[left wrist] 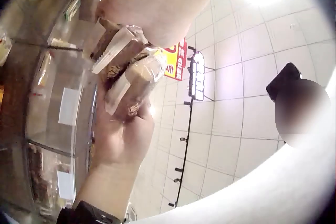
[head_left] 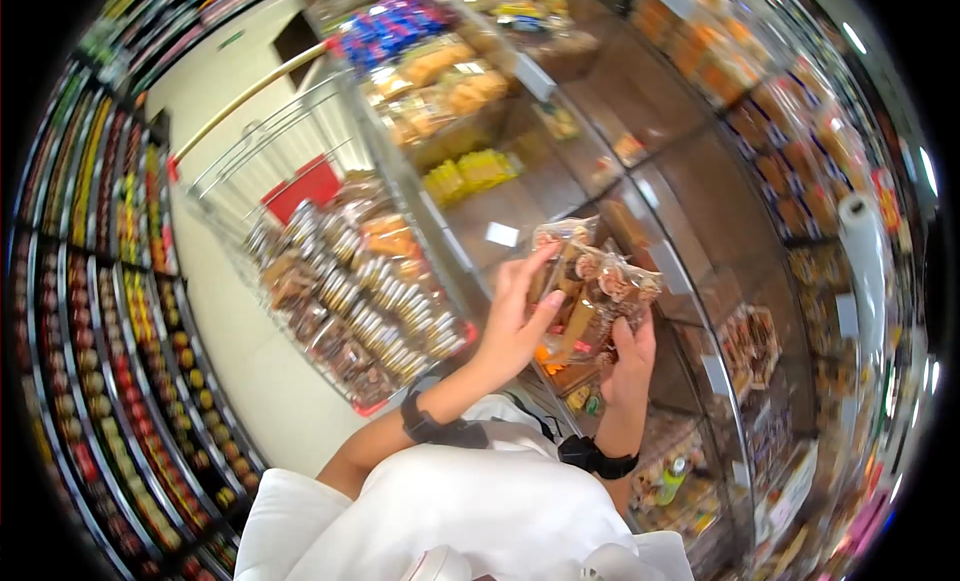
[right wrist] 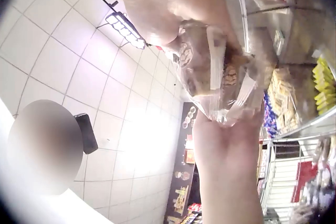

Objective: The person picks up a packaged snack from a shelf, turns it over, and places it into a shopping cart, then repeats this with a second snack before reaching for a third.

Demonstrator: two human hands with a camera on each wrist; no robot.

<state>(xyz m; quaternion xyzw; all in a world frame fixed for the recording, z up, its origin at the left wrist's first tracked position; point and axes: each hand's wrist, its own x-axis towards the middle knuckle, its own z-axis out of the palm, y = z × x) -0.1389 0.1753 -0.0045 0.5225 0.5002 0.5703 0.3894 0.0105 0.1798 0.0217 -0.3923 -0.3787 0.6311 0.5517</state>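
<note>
Both hands hold clear-wrapped brown packages [head_left: 590, 306] in front of the shelf bins. The left hand [head_left: 520, 311] grips them from the left, its thumb on the front, and the right hand [head_left: 632, 366] grips the lower right side. In the left wrist view the wrapped packages [left wrist: 134, 85] lie between the two hands, with pale strips on the wrap. In the right wrist view the packages [right wrist: 218, 71] show crinkled clear film; fingertips are mostly hidden behind them.
A shopping cart [head_left: 250, 131] filled with wrapped goods stands at the left. Clear-walled bins [head_left: 500, 196] with yellow packets [head_left: 470, 176] and bagged goods run alongside. Shelves of jars [head_left: 130, 381] line the far left; a plastic bag roll [head_left: 860, 216] hangs at the right.
</note>
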